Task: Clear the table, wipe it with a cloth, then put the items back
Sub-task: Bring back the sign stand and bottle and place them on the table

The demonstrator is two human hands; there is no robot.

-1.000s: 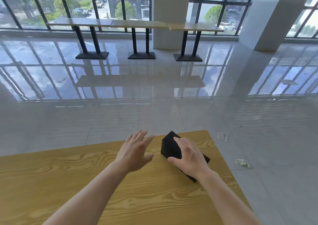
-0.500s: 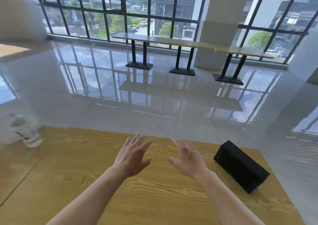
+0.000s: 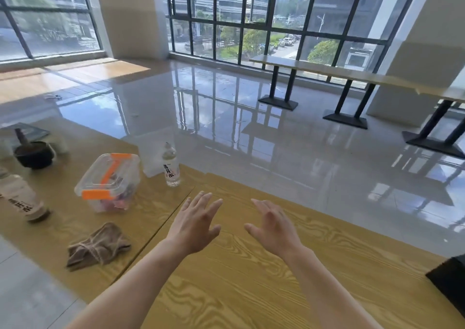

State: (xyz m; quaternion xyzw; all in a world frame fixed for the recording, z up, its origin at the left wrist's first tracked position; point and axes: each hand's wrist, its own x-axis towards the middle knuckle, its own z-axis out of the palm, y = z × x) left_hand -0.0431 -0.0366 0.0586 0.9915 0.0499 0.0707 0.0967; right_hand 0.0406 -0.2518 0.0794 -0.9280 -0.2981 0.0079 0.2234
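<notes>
My left hand [image 3: 196, 224] and my right hand [image 3: 273, 226] hover open and empty above the wooden table [image 3: 226, 291], fingers spread. A brown cloth [image 3: 99, 246] lies crumpled on the adjoining table to the left of my left hand. Beyond it stand a clear plastic box [image 3: 110, 181] with orange latches and a small water bottle [image 3: 171, 165]. A second bottle [image 3: 21, 197] stands at the far left. A black box [image 3: 450, 282] sits at the table's right edge, partly cut off by the frame.
A dark bowl [image 3: 34, 153] with a utensil in it and a dark book [image 3: 27, 132] sit at the back left. A clear container [image 3: 153, 157] stands behind the small bottle. Glossy tiled floor stretches ahead, with long tables [image 3: 327, 70] by the windows.
My right hand let go of the black box. The view swung left, so the box slid to the right edge and the bottles, plastic box and cloth came into view.
</notes>
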